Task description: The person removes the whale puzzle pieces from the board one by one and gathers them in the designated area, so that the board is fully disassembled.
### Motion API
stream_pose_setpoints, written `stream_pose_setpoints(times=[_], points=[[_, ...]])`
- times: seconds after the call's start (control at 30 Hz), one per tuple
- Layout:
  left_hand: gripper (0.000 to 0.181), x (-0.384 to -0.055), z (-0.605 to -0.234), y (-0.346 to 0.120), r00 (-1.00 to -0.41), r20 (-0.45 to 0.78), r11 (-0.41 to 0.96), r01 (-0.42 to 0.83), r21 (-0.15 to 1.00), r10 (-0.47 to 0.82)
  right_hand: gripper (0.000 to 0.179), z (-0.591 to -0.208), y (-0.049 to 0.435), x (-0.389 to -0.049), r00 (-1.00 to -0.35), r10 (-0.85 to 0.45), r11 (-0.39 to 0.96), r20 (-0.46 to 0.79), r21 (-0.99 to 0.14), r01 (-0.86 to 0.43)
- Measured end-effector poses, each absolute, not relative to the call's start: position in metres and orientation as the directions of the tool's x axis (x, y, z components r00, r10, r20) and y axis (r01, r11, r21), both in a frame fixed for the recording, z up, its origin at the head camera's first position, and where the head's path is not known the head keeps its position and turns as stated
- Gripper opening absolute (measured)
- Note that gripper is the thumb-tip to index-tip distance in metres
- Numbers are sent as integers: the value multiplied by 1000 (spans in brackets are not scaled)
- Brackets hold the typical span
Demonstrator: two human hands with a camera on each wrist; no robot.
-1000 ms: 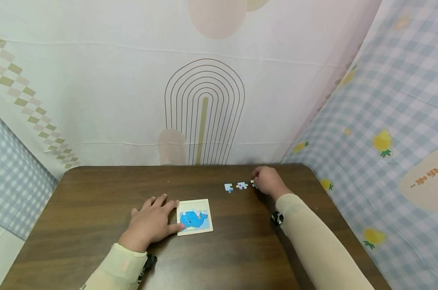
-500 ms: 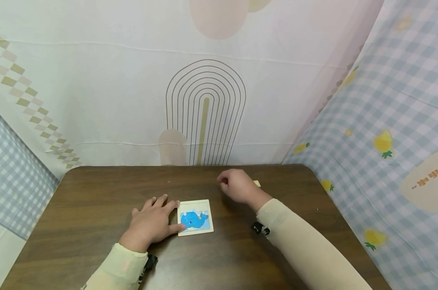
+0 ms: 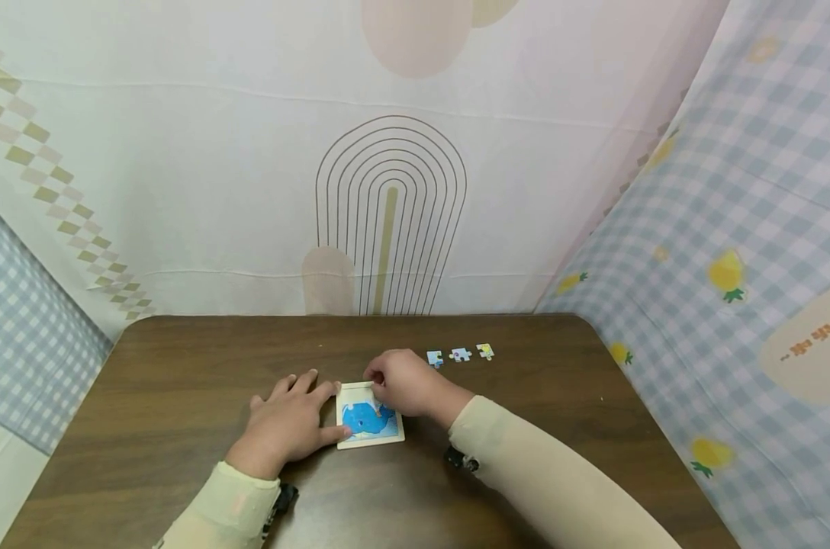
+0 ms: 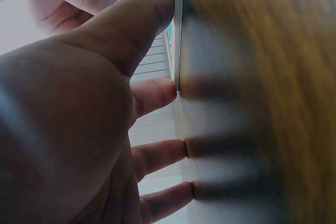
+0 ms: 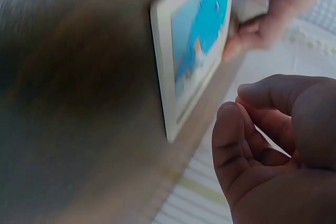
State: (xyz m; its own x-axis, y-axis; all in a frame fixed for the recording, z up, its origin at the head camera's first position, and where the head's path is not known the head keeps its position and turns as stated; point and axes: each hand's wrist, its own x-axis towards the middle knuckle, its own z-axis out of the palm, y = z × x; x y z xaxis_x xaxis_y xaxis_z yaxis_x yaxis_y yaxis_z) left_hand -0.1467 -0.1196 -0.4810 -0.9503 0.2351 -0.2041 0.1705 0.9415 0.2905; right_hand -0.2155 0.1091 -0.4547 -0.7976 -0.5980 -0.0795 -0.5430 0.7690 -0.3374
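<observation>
A square wooden jigsaw tray (image 3: 370, 444) lies on the table, holding a blue whale picture (image 3: 361, 418). Bare cream wood shows along the far part inside it. My left hand (image 3: 283, 423) rests spread at the tray's left side, thumb over the near-left edge, index fingertip at the far-left corner. In the left wrist view its other fingertips touch the tabletop. My right hand (image 3: 410, 383) is over the tray's far-right corner. Seen from the right wrist, that hand (image 5: 268, 140) has curled fingers, thumb and index tips close together, and no piece shows between them.
Three loose jigsaw pieces lie in a row beyond the tray to the right: a blue one (image 3: 435, 358), a pale blue one (image 3: 460, 355) and a yellow-patterned one (image 3: 485, 351). The brown table (image 3: 202, 343) ends at a hanging white cloth (image 3: 216, 191).
My right hand has moved left and nearer, from the right-hand loose piece across the row to the tray. The three loose pieces are uncovered. My left hand has stayed put.
</observation>
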Motion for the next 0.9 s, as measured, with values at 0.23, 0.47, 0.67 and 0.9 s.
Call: stream_pose_setpoints(times=[0.23,0.47,0.67,0.9], points=[[86,-145,-481,-121,-954,-192,941,168,294,231,18,-464,85,-206,-750,-653,741,-106,-292,-605],[89,-144,-482,-121,-953,-193,939,168,300,232,19,-471,72,-203,-731,-675,728,-97,-248,-639],[89,-144,-482,-121,-955,-172,938,183,295,241,22,-473,67,-200,-759,-641,762,-115,-222,-609],[86,-145,-481,-120,-957,-157,935,188,300,243,26,-470,66,-200,-776,-607,793,-172,-204,-574]])
